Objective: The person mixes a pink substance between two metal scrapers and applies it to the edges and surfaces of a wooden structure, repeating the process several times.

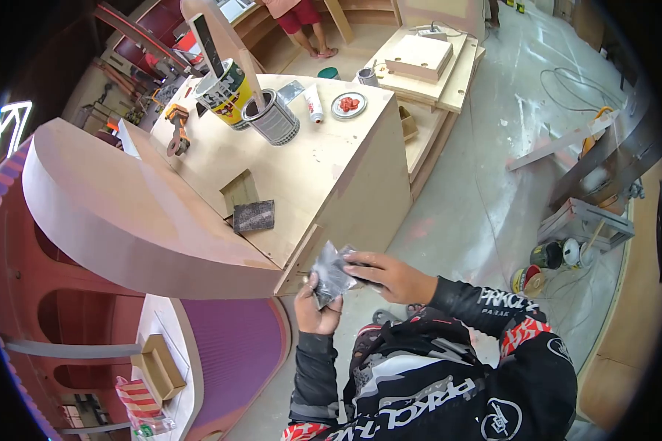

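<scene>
My left hand pinches the lower edge of a small crinkled plastic packet, clear and shiny with something greyish inside. From the right, my right hand closes its fingers on the packet's other side, where a dark edge shows under them. What the dark part is, I cannot make out. Both hands are held just off the near corner of a plywood-topped counter. Close by on that top lie a dark, worn sanding pad and a folded brownish sheet.
Farther back on the counter stand a paint can, an open grey tin, a white tube, a lid with red paste and an orange-black power tool. Cans sit on the floor at right. A person stands behind.
</scene>
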